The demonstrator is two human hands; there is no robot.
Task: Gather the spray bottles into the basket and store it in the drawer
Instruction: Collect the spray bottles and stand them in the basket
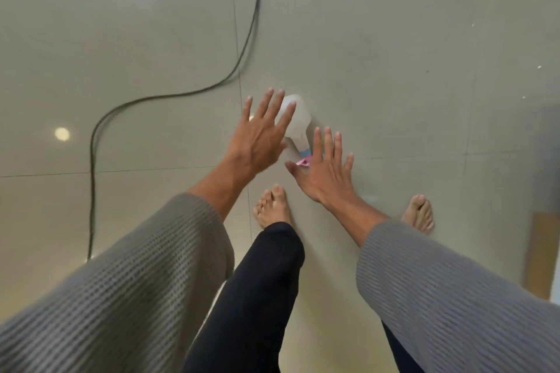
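A white spray bottle (298, 124) lies on its side on the glossy tiled floor, its pink trigger head pointing toward my feet. My left hand (260, 133) hovers over the bottle's left side with fingers spread, holding nothing. My right hand (325, 169) is spread open just right of the pink nozzle and covers part of it. Neither hand grips the bottle. No basket or drawer shows in the head view.
A black cable (97, 130) snakes across the floor on the left. My bare feet (272, 206) stand just below the bottle. A brown cardboard-like edge (542, 254) sits at the far right.
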